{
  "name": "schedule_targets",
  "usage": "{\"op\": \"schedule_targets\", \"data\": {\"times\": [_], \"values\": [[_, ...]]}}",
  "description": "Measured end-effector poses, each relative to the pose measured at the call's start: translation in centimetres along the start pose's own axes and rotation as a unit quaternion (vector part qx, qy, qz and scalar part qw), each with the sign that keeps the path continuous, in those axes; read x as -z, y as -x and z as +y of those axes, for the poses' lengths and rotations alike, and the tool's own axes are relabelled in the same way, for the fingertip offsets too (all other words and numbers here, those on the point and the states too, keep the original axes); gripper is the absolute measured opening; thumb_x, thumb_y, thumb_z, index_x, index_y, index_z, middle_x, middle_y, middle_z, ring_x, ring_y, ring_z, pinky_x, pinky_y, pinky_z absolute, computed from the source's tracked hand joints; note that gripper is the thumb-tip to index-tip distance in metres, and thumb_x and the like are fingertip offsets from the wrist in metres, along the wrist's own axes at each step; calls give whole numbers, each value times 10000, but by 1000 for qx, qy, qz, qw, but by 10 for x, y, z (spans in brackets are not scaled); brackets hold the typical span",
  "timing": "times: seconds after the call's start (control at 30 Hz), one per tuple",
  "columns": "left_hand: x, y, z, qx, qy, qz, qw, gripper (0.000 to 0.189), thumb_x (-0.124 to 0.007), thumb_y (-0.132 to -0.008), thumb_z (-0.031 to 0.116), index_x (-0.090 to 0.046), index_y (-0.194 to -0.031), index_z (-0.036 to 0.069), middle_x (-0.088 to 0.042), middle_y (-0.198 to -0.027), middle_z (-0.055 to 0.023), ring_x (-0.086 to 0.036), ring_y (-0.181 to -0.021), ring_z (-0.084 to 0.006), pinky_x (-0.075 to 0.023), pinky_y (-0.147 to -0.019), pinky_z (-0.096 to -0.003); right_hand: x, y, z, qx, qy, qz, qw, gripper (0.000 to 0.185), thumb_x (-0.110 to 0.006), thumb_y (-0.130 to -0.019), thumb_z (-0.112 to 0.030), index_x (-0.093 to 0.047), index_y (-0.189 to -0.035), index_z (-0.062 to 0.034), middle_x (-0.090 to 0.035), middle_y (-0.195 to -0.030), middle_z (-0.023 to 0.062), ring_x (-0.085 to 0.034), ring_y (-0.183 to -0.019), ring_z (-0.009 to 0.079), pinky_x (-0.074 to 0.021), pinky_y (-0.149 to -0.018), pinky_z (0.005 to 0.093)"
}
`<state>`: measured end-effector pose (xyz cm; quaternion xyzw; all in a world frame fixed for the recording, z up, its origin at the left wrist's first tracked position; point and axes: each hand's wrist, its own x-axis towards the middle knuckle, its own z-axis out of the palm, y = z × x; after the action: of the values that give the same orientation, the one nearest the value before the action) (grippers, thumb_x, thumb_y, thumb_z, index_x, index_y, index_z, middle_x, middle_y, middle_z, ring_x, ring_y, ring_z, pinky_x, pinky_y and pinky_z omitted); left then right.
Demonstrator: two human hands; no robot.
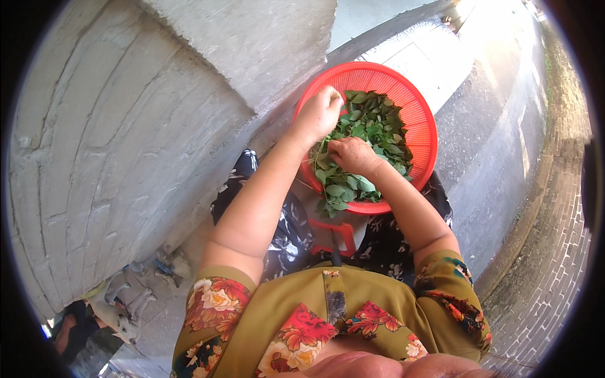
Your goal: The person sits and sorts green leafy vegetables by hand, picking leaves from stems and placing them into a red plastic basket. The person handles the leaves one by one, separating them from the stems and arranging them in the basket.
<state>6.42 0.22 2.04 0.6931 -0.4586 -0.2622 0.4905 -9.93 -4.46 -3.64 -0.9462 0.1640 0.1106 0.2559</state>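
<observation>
A round red plastic basket [420, 123] holds a heap of green leaves [378, 118] on thin stems. Over its left side, my left hand [321, 111] is raised with the fingers curled and the thumb against the forefinger. Whether a small piece is pinched there is too fine to make out. Lower down, my right hand [354, 155] has its fingers bent around leafy stems at the left of the heap, its fingertips partly hidden. Some leafy sprigs [335, 193] hang over the near rim.
Between my knees is part of a red plastic frame [347, 236]. A rough grey block wall [118, 141] rises on the left. At the lower left are a pale dog [125, 326] and a person's limb [66, 330]. Brick paving [557, 264] runs along the right.
</observation>
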Motion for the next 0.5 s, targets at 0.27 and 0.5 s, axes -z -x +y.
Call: {"op": "schedule_targets", "data": {"times": [0.27,0.5], "values": [[-7,5,19,85,-108,-189,972,222,-675,-826,219,-663,-980,60,-621,-737,-95,-590,-690,-175,-474,-646,-340,16,14,14,171,-202,75,961,154,-579,-827,-141,-598,-953,-55,-635,-936,112,-607,-937,305,-485,-867,414],[-18,16,-8,109,-223,-323,913,285,-536,-830,189,-707,-1023,68,-689,-968,-198,-671,-907,-330,-525,-803,-409,35,25,26,18,-295,-52,954,209,-575,-922,-228,-542,-1013,-43,-626,-853,105,-608,-794,223,-487,-748,363]]}}
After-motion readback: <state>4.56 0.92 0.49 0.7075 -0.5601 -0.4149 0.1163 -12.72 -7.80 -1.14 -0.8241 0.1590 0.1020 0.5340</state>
